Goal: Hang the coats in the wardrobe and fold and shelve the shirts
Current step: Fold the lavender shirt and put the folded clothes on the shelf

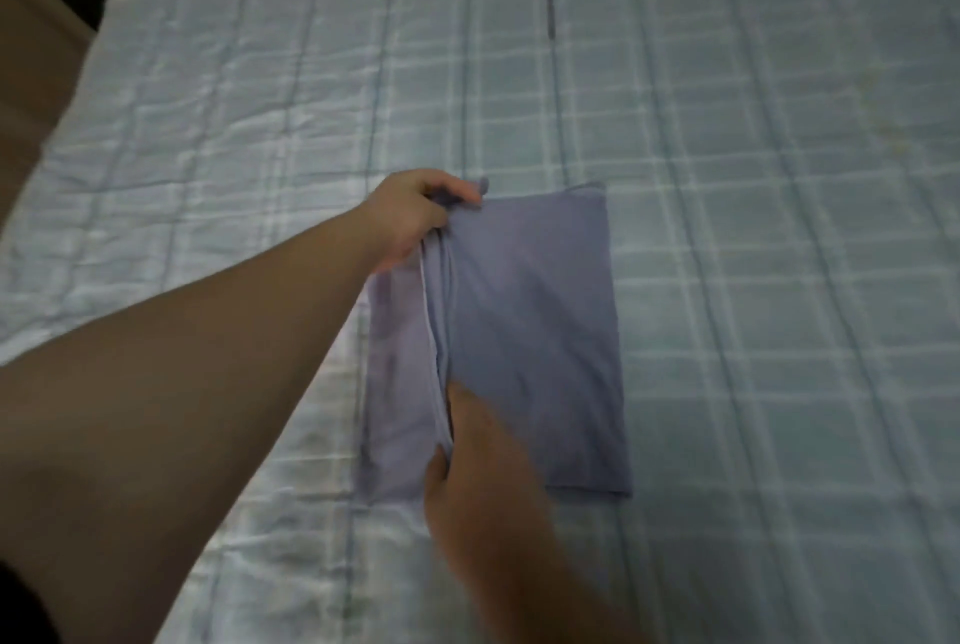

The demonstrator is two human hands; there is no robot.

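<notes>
lilac shirt point(535, 331) lies folded on the checked bed point(727, 124); left hand point(415, 217) pinches its top fold, right hand point(467, 477) grips the lower edge.

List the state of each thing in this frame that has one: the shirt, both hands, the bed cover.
shirt: partly folded into a rectangle, lying flat on the bed cover.
left hand: fingers curled, gripping the shirt's far left corner.
right hand: at the near fold edge, fingers on the cloth; grip unclear.
bed cover: spread out, lightly wrinkled.
</notes>
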